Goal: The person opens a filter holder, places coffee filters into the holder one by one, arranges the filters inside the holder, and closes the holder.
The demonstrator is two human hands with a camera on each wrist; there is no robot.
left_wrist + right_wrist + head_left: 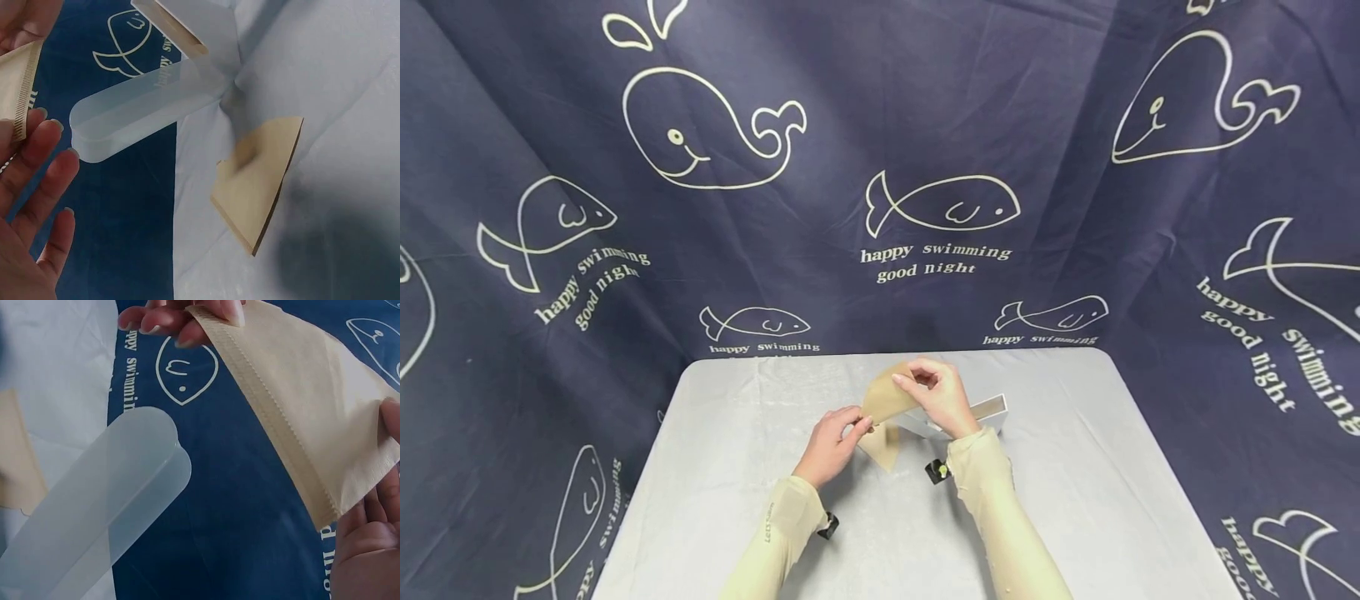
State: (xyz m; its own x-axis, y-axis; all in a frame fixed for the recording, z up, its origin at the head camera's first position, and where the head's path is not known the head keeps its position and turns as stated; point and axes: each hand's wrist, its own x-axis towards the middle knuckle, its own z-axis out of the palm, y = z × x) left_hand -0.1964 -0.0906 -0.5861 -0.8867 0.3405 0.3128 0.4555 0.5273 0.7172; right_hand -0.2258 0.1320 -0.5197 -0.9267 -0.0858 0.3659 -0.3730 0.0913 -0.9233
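L hand (pixel 835 442) & R hand (pixel 942 396) both have fingers pinched on a tan paper filter (pixel 883 398), held up above the worktop (pixel 1075 500). Risk: paper looks thin, so pulling too hard could tear it, prob. near the crimped seam; a slack pinch could drop it. 2nd filter (pixel 269 169) lies below, near translucent plastic piece (pixel 137 112) & white box (pixel 219 28); a low sleeve might knock these. Text: backdrop (pixel 936 308) says "happy swimming good night"; L sleeve (pixel 790 508) print too small to read fully; no legible brand
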